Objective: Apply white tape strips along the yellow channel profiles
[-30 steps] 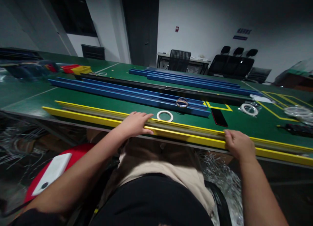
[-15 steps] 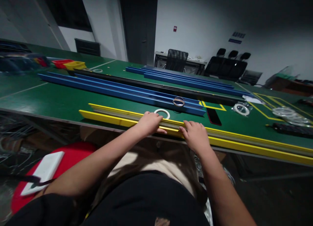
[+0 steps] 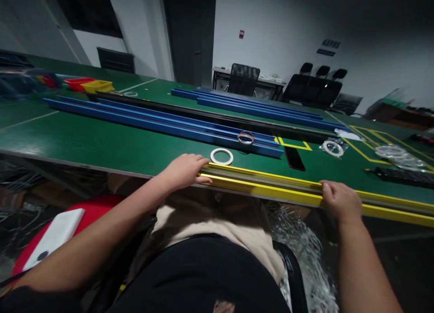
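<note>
A long yellow channel rail (image 3: 264,186) lies along the near edge of the green table, its right part running out of view. My left hand (image 3: 185,170) is closed around its left end, thumb on the near side and fingers over the top. Farther right, my right hand (image 3: 342,200) grips the same rail from the near side; part of its fingers is hidden behind the rail. Just beyond the rail, close to my left hand, a white tape roll (image 3: 221,156) lies flat on the table.
Blue rails (image 3: 162,127) lie behind, with a brownish tape roll (image 3: 245,138) at their right end. A phone (image 3: 294,158), bagged white rings (image 3: 332,148) and a black power strip (image 3: 396,177) are to the right. Red (image 3: 78,83) and yellow bins (image 3: 97,87) stand far left.
The yellow rail has slid to the right, its left end now at my left hand. My hands have moved apart, the right one farther right and the left one slightly left.
</note>
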Demonstrator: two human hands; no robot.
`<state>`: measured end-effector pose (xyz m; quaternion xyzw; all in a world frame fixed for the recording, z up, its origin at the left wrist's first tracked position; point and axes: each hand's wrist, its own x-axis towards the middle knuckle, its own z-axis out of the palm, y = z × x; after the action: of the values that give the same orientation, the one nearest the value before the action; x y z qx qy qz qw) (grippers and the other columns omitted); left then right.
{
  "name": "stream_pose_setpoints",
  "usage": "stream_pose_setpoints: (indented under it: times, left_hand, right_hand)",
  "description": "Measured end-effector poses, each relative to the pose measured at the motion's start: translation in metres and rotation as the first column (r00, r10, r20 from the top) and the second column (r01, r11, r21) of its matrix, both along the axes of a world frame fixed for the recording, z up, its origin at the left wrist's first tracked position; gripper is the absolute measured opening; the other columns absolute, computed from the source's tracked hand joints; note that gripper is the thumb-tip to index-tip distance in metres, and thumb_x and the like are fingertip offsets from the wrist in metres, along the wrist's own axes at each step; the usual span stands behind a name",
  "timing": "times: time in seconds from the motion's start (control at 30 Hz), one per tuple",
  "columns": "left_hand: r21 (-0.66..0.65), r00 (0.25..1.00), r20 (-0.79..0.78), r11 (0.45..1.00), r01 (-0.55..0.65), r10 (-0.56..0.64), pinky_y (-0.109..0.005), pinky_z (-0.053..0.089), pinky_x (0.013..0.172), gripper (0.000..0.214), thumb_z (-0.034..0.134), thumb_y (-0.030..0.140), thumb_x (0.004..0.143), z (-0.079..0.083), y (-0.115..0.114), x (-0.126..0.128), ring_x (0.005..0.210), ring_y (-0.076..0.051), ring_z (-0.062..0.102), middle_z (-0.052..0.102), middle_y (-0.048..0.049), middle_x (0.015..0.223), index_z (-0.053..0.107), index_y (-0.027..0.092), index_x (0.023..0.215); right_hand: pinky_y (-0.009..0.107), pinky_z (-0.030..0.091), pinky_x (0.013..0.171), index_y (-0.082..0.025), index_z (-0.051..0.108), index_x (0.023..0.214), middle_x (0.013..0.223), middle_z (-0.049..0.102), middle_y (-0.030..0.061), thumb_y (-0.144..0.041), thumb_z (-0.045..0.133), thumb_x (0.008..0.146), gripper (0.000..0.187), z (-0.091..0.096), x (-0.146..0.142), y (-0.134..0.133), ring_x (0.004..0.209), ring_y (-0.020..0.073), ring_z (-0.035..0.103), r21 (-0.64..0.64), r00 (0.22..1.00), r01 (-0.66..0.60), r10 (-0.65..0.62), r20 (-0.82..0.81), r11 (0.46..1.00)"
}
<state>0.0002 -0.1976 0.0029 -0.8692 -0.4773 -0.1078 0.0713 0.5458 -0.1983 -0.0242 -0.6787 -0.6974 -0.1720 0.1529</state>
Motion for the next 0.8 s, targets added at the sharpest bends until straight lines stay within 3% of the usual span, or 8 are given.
stream_pose_setpoints:
  times: [0.1,0.2,0.33,0.43,0.5,0.63,0.8]
  left_hand:
    - [0.036,1.000,-0.020,0.999,0.024,-0.023,-0.037,0.047,0.083,0.059,0.061,0.068,0.087,-0.004,0.003,-0.002,0.099,-0.028,0.066,0.071,-0.0122,0.108,0.064,0.020,0.121]
    - [0.067,0.999,-0.018,0.997,0.035,-0.034,-0.036,0.047,0.081,0.058,0.058,0.069,0.089,-0.008,0.010,0.017,0.097,-0.027,0.067,0.071,-0.0115,0.106,0.064,0.019,0.119]
    - [0.078,0.998,0.019,0.995,0.062,-0.063,-0.037,0.048,0.081,0.059,0.057,0.070,0.088,-0.011,0.020,0.061,0.097,-0.028,0.067,0.072,-0.0121,0.106,0.065,0.018,0.117]
    - [0.088,0.994,0.061,0.993,0.081,-0.087,-0.039,0.049,0.081,0.061,0.058,0.070,0.087,-0.012,0.024,0.093,0.096,-0.030,0.067,0.072,-0.0135,0.104,0.065,0.016,0.116]
    - [0.077,0.990,0.102,0.993,0.086,-0.093,-0.040,0.049,0.082,0.062,0.060,0.069,0.086,-0.013,0.025,0.105,0.097,-0.030,0.067,0.072,-0.0141,0.105,0.065,0.017,0.120]
    - [0.025,0.956,0.244,0.986,0.165,-0.166,-0.041,0.051,0.093,0.059,0.059,0.061,0.091,-0.014,0.027,0.101,0.109,-0.029,0.066,0.070,-0.0143,0.121,0.061,0.020,0.133]
    - [-0.003,0.856,0.475,0.972,0.234,-0.204,-0.044,0.044,0.112,0.057,0.065,0.050,0.091,-0.023,0.030,0.068,0.131,-0.026,0.056,0.059,-0.0134,0.142,0.054,0.022,0.140]
  right_hand:
    - [0.038,0.044,0.081,-0.019,0.076,0.106,0.111,0.076,0.0124,-0.047,0.035,0.099,0.050,0.001,0.018,0.001,0.102,0.0294,0.066,-0.053,0.998,0.068,-0.068,-0.007,0.996]
    - [0.038,0.044,0.079,-0.018,0.076,0.104,0.109,0.076,0.0134,-0.047,0.035,0.100,0.051,0.002,-0.006,0.005,0.099,0.0288,0.066,-0.024,0.994,0.084,-0.086,-0.062,0.996]
    - [0.038,0.045,0.089,-0.018,0.075,0.103,0.108,0.076,0.0110,-0.041,0.040,0.100,0.041,0.008,-0.079,0.008,0.101,0.0268,0.067,0.055,0.983,-0.125,0.131,-0.130,0.991]
    - [0.036,0.043,0.095,-0.019,0.072,0.106,0.112,0.075,0.0095,-0.034,0.042,0.101,0.035,0.017,-0.145,0.008,0.104,0.0242,0.066,0.071,0.936,-0.322,0.329,-0.126,0.944]
    - [0.035,0.042,0.093,-0.020,0.071,0.108,0.113,0.075,0.0092,-0.031,0.042,0.101,0.032,0.022,-0.183,0.008,0.103,0.0233,0.066,0.075,0.925,-0.358,0.364,-0.111,0.931]
    - [0.034,0.040,0.081,-0.021,0.071,0.100,0.103,0.076,0.0089,-0.032,0.043,0.102,0.030,0.019,-0.227,0.010,0.090,0.0222,0.066,0.048,0.964,-0.255,0.258,-0.064,0.966]
    - [0.037,0.035,0.079,-0.019,0.068,0.080,0.086,0.074,0.0099,-0.031,0.040,0.102,0.037,0.005,-0.232,0.011,0.081,0.0224,0.063,0.103,0.987,-0.153,0.157,-0.037,0.983]
